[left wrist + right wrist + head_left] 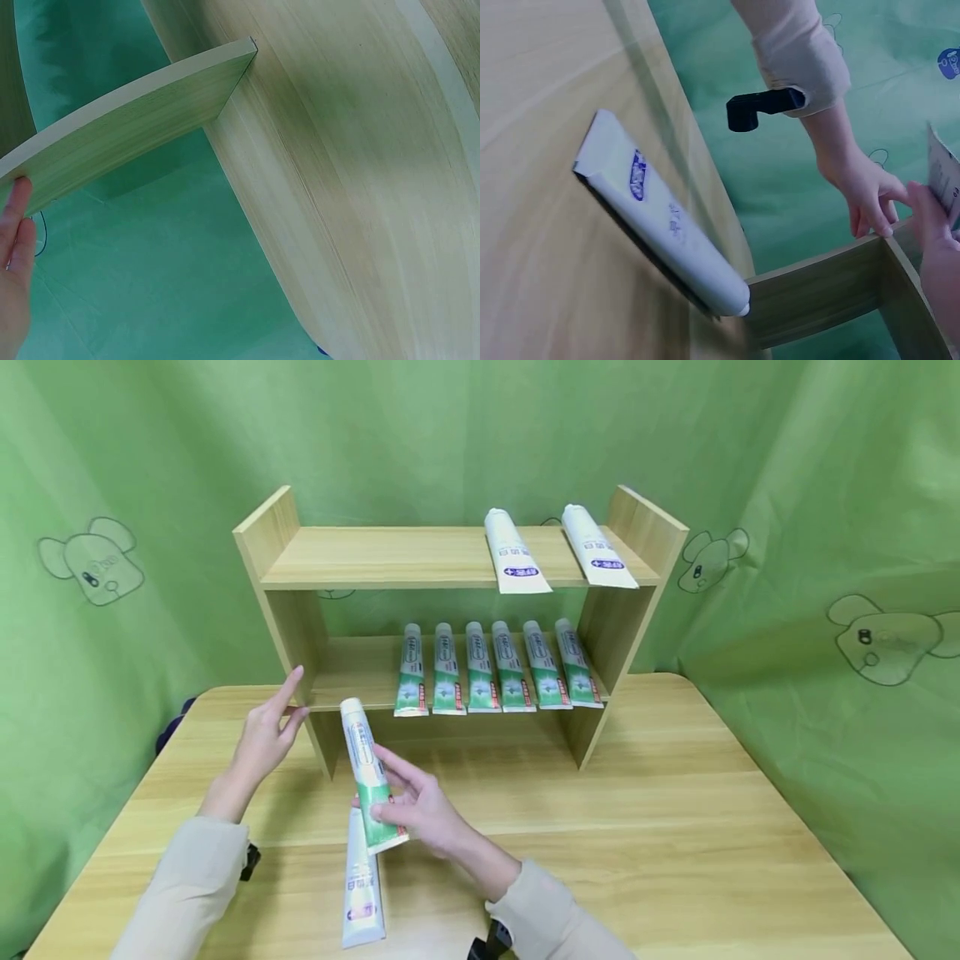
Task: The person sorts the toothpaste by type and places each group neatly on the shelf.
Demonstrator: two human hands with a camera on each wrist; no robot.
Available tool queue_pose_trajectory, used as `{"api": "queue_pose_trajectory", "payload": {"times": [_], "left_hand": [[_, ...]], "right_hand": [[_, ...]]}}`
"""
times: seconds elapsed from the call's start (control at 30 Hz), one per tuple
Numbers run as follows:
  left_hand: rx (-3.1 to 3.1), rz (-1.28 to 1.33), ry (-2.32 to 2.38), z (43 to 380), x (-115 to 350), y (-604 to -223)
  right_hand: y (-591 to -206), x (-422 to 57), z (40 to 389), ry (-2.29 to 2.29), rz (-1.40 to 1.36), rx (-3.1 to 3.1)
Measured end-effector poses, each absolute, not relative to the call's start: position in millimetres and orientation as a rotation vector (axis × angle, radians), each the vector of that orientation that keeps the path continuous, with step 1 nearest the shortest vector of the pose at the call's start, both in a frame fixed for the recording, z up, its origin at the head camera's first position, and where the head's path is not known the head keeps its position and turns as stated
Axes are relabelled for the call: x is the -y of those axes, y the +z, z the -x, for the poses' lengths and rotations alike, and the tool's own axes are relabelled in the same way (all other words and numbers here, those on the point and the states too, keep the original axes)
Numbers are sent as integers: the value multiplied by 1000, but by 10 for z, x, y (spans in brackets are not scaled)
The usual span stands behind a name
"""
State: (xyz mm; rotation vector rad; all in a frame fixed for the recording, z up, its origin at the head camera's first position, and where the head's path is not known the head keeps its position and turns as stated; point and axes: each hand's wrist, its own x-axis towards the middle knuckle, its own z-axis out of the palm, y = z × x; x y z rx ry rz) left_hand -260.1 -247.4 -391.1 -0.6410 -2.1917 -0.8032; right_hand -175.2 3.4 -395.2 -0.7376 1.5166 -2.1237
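Note:
A green-and-white toothpaste tube [362, 752] is held by my right hand [426, 808], thumb on its printed face, cap end upward, in front of the shelf's lower left. Behind and below it a white toothpaste tube [362, 902] lies on the table; the right wrist view shows the same white tube [667, 217] whole. My left hand [261, 739] rests against the left side panel [279, 622] of the wooden shelf, index finger straight. In the left wrist view, fingertips [22, 187] touch that panel's edge.
Several green-and-white tubes [480, 672] lie in a row on the middle shelf, toward the right. Two white tubes [516, 556] lie on the right of the top shelf [375, 556]. The wooden table [675, 843] extends around the rack, with a green curtain [450, 435] behind.

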Motion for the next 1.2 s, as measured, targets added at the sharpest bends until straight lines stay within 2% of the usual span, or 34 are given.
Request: {"api": "queue_pose_trajectory", "payload": {"times": [0.27,0.43,0.77,1.2], "left_hand": [[2183,652,-804,2607,2477,-3912],[2181,658,-798,2603,2481,-3921],[2174,664,-779,2622,2486,-3919],[2168,674,-785,2629,2489,-3917]], "right_hand": [[-3842,42,1868,-2268,721,-1684],[-3784,65,1914,-2204,716,-1769],[-3725,63,2055,-2047,758,-1538],[-3720,166,2120,-2064,693,-1798]]}}
